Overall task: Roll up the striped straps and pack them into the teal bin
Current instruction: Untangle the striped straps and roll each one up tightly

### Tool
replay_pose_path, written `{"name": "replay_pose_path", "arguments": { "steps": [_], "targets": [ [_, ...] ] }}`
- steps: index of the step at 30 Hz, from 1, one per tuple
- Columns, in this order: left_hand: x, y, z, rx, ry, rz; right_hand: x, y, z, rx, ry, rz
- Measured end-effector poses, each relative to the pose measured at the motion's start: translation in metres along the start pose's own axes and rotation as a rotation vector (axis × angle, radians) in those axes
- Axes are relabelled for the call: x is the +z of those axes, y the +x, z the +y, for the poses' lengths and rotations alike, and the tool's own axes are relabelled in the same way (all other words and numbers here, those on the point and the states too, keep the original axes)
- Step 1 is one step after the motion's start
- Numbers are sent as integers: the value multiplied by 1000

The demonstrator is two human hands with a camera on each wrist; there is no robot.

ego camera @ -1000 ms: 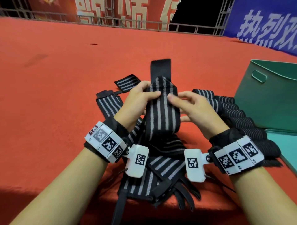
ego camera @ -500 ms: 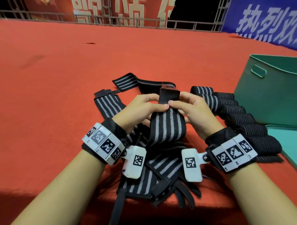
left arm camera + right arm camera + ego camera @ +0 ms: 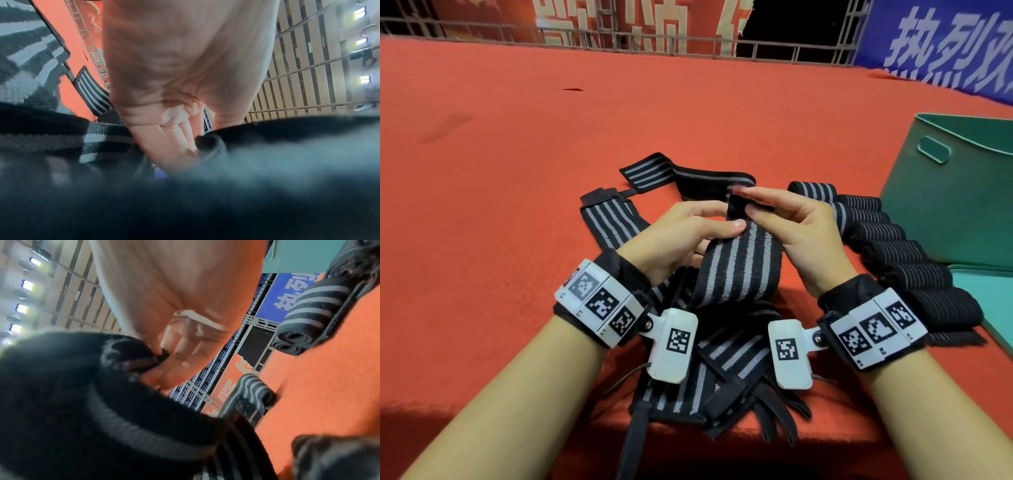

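Note:
I hold one black strap with grey stripes (image 3: 736, 270) upright over a pile of loose straps (image 3: 709, 373) on the red table. My left hand (image 3: 688, 229) pinches its top left edge, thumb on the striped face. My right hand (image 3: 787, 222) pinches the black end tab (image 3: 738, 209) and folds it over toward me. In the left wrist view the fingers (image 3: 180, 139) lie against the folded black end. The right wrist view shows fingertips (image 3: 164, 374) on the curled tab. Several rolled straps (image 3: 873, 240) line up beside the teal bin (image 3: 959, 192) at the right.
Two unrolled straps (image 3: 671, 174) lie flat beyond my hands. A teal lid (image 3: 989, 301) rests on the table in front of the bin. Red cloth (image 3: 517, 171) covers the table, with a metal rail (image 3: 688, 44) and banners behind.
The strap was held up tall a second ago. Both hands have lowered it, and the black end tab is now bent over toward me between my fingers.

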State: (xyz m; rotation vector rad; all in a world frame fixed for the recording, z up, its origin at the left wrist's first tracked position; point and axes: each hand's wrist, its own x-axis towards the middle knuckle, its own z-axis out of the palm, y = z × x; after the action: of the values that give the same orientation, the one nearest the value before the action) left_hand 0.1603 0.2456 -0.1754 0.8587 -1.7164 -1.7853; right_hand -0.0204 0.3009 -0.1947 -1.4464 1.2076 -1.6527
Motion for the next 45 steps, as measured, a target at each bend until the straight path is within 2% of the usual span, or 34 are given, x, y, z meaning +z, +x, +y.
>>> {"name": "replay_pose_path", "arguments": {
  "steps": [6,8,11,16,20,26,30,32,35,39,43,45],
  "targets": [
    [-1,1,-2,55,-33,73,-2,-7,-8,79,-43,-103],
    [0,0,-3,57,-16,68,-2,-8,-9,98,-38,-86],
    [2,-4,3,42,-38,16,-4,-7,-9,81,-41,-45],
    [0,-4,2,28,-164,-13,-6,-3,-5,-8,-64,-64],
    [-1,1,-5,133,-100,40,0,-1,-4,-59,-49,-41],
    [-4,3,-6,228,-83,76,1,-2,-12,53,-55,5],
    [-4,4,-8,278,2,153,-3,-4,-12,95,-39,-100],
    [-2,5,-8,258,-15,208,-4,-5,-13,63,-69,-76],
    [0,2,-3,178,-8,235,-4,-3,-9,-16,-101,44],
    [3,-3,5,73,-37,113,-5,0,-1,-105,-156,95],
    [7,0,1,176,6,216,-3,1,-1,-225,-239,77],
    [6,3,-1,223,-46,231,-5,3,-2,-194,-246,33]
  ]
}}
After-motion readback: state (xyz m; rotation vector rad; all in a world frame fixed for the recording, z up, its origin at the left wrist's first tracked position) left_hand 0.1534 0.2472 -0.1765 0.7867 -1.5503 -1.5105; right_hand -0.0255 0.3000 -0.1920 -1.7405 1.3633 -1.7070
